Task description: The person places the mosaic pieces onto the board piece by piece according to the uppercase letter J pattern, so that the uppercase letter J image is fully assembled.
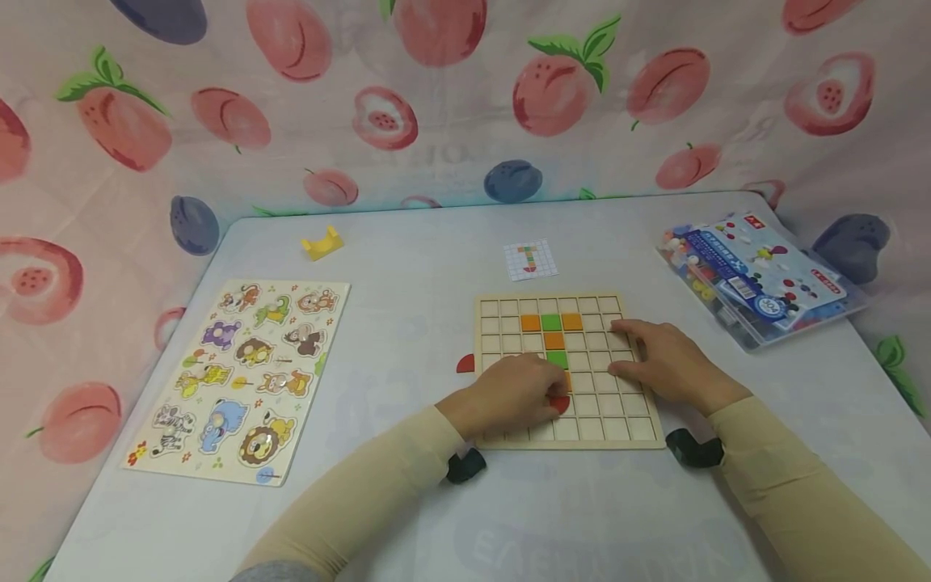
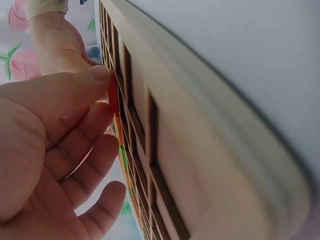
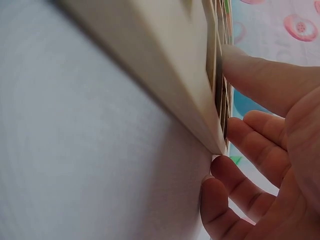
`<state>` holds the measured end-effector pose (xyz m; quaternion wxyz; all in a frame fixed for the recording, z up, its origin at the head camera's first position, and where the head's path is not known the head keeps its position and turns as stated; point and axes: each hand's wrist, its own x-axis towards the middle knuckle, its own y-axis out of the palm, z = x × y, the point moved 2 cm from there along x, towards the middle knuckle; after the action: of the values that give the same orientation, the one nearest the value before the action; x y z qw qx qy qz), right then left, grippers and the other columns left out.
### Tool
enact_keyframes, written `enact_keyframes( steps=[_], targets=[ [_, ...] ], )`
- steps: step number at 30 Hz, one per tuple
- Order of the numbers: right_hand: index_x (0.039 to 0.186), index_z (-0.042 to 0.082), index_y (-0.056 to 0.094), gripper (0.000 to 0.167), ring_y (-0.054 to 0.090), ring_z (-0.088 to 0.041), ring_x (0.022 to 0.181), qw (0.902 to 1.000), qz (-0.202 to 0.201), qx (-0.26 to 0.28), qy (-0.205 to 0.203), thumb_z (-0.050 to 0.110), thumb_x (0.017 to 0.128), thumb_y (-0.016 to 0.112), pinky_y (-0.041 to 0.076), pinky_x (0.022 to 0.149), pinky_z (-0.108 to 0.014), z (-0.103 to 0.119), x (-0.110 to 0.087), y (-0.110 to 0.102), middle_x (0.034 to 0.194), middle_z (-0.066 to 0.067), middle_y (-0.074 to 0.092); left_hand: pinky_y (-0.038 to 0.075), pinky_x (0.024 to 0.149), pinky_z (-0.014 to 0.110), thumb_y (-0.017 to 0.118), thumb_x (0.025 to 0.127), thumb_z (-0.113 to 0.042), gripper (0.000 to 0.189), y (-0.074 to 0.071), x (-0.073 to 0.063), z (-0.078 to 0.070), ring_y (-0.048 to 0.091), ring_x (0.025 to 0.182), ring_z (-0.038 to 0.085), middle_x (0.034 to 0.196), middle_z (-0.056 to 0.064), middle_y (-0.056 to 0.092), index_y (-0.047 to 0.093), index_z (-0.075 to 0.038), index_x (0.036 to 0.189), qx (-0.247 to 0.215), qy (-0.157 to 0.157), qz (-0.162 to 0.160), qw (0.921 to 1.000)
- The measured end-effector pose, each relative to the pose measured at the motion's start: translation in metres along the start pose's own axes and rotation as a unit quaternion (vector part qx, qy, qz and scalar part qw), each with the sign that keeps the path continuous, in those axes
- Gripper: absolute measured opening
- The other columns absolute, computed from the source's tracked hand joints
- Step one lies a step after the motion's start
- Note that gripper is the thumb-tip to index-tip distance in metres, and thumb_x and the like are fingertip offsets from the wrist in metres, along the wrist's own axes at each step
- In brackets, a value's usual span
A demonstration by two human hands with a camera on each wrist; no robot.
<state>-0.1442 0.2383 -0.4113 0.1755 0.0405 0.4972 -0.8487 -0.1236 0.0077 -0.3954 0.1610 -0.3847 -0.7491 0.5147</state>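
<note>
A wooden grid board lies on the table, with orange tiles and green tiles set in a T shape in its cells. My left hand reaches over its lower middle. Thumb and index finger pinch a red quarter-round piece at the foot of the T, partly hidden by the fingers. My right hand rests at the board's right edge, thumb and fingers spread and relaxed. Another red quarter-round piece lies just beyond the board's left side.
Behind the board lies a small pattern card showing a coloured T with a red base. To the left is an animal puzzle board, with a yellow bracket-like piece behind it. A clear plastic case sits at the back right.
</note>
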Motion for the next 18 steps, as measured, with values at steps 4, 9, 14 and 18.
enact_keyframes(
  steps=[4, 9, 14, 18],
  targets=[
    [0.146, -0.001, 0.046, 0.071, 0.041, -0.049, 0.128, 1.0000, 0.000, 0.000, -0.001, 0.034, 0.091, 0.073, 0.030, 0.106, -0.065, -0.0007, 0.0001, -0.0001, 0.141, -0.030, 0.048, 0.042, 0.072, 0.020, 0.073, 0.090, -0.018, 0.006, 0.0009, 0.0017, -0.0009, 0.052, 0.080, 0.008, 0.079, -0.014, 0.057, 0.067, -0.020, 0.089, 0.001, -0.002, 0.001, 1.0000],
    [0.145, -0.002, 0.047, 0.071, 0.041, -0.051, 0.128, 1.0000, -0.003, 0.002, -0.009, 0.036, 0.090, 0.074, 0.031, 0.105, -0.065, -0.0012, -0.0001, -0.0001, 0.141, -0.030, 0.048, 0.042, 0.073, 0.021, 0.073, 0.091, -0.020, 0.004, 0.0034, 0.0035, -0.0009, 0.052, 0.080, 0.007, 0.081, -0.014, 0.058, 0.069, -0.021, 0.093, 0.008, -0.004, 0.000, 1.0000],
    [0.145, -0.002, 0.047, 0.072, 0.041, -0.051, 0.128, 0.9999, -0.006, 0.003, -0.012, 0.036, 0.090, 0.074, 0.031, 0.104, -0.065, -0.0016, -0.0001, -0.0004, 0.141, -0.030, 0.048, 0.043, 0.073, 0.022, 0.073, 0.091, -0.021, 0.004, 0.0046, 0.0047, -0.0005, 0.053, 0.078, 0.007, 0.080, -0.015, 0.059, 0.070, -0.021, 0.093, 0.013, -0.001, -0.005, 0.9999],
    [0.145, -0.002, 0.047, 0.072, 0.042, -0.050, 0.127, 0.9999, -0.006, 0.002, -0.012, 0.037, 0.090, 0.074, 0.031, 0.104, -0.065, -0.0022, 0.0002, -0.0006, 0.142, -0.030, 0.048, 0.043, 0.072, 0.021, 0.073, 0.091, -0.021, 0.004, 0.0051, 0.0053, -0.0003, 0.053, 0.078, 0.007, 0.079, -0.015, 0.058, 0.071, -0.020, 0.093, 0.015, -0.002, -0.005, 0.9999]
  ],
)
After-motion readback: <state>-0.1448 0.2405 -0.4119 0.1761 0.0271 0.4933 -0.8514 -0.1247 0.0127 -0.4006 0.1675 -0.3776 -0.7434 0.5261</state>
